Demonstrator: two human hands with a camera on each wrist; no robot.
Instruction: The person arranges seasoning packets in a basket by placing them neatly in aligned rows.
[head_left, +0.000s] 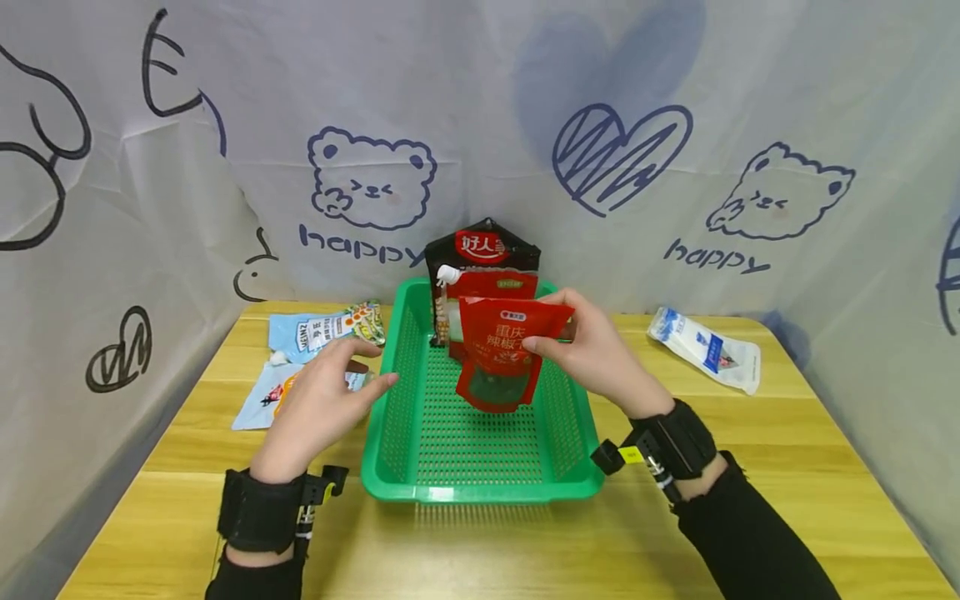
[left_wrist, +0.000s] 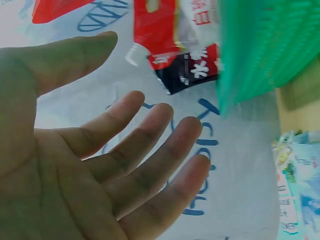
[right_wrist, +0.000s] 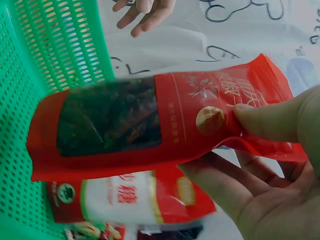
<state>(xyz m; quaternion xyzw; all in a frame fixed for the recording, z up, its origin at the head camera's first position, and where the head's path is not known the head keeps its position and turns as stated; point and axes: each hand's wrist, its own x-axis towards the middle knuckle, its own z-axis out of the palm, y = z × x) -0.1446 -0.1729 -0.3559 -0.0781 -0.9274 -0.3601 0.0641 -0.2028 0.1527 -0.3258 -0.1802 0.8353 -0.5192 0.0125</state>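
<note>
My right hand (head_left: 592, 354) pinches a red pouch of dried chillies (head_left: 495, 333) near its top, thumb on the printed front. It is held over the green basket (head_left: 480, 493), and dark contents show through its clear window (right_wrist: 110, 117). Behind it in the basket stand a red-and-white sugar pouch with a white spout cap (head_left: 448, 275) and a black pouch (head_left: 483, 237) leaning at the back. My left hand (head_left: 326, 400) is beside the basket's left wall, thumb and fingers spread apart and holding nothing; its empty palm (left_wrist: 65, 175) fills much of the left wrist view.
Left of the basket lie a light-blue Heinz pouch (head_left: 318, 332) and another light-blue pouch (head_left: 261, 398), partly hidden by my left hand. A white-and-blue packet (head_left: 705, 350) lies on the table's right side. A pale cloth with drawings (head_left: 495, 125) hangs behind the wooden table (head_left: 750, 467).
</note>
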